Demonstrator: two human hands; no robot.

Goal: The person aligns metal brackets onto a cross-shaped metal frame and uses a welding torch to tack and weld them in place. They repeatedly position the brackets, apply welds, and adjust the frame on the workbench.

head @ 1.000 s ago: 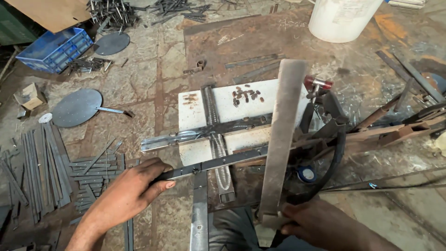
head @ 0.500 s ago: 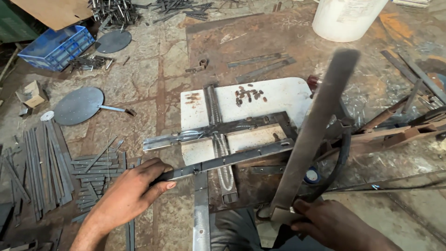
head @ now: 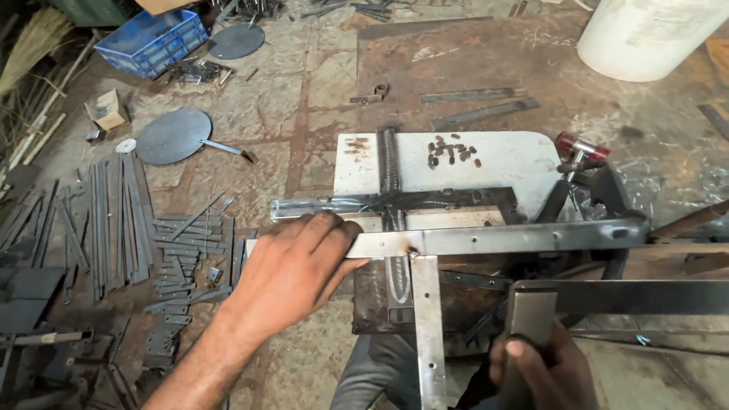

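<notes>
My left hand (head: 292,269) rests flat on the left end of a long flat steel strip (head: 501,239) lying across a white metal plate (head: 509,163). A second strip (head: 427,334) joins it from below in a T shape. My right hand (head: 543,372) grips the lower end of a broad flat steel bar (head: 630,298), which lies nearly level and runs off to the right. Small dark pellets (head: 452,152) lie scattered on the plate. A ribbed rod (head: 389,171) runs down the plate's left side.
Several short steel strips (head: 182,243) and long rods (head: 114,212) lie on the floor at left. A round metal disc with a handle (head: 173,137) and a blue crate (head: 156,38) sit behind them. A white bucket (head: 645,34) stands at top right. A red-headed tool (head: 581,148) lies beside the plate.
The broad bar in my right hand has swung down from upright to nearly level. My left hand has slid right along the long strip, and the view has moved closer.
</notes>
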